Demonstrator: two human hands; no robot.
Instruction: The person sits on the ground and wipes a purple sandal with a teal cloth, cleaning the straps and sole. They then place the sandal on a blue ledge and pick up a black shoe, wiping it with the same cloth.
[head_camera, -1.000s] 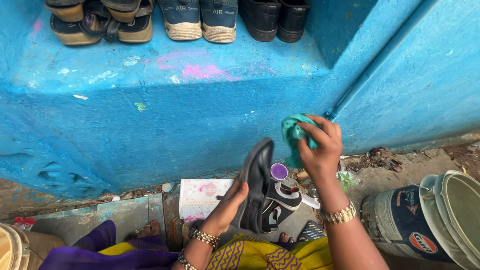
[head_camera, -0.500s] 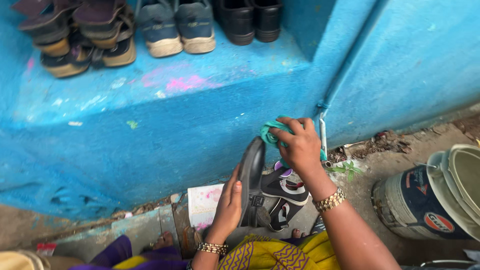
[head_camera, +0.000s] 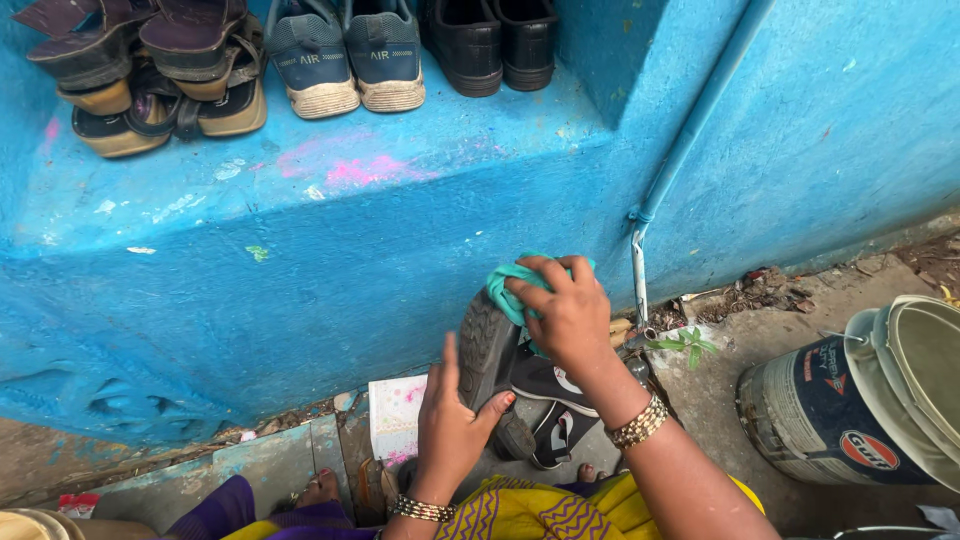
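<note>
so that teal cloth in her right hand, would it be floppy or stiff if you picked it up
Probably floppy: the teal cloth bunches in folds under the right hand and drapes over the black sandal. Likely light, since the fingers alone press it. It would not roll or tip.

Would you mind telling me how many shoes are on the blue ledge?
About 8, in pairs: stacked brown sandals at the left, grey sneakers in the middle, black shoes at the right. The sandal pile may hide more.

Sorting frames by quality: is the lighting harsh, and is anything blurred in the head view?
Head view: soft, even daylight, no hard shadows or glare; right hand with teal cloth and left hand on the dark shoe look sharp; the bucket is cut off by the frame's right edge.
</note>
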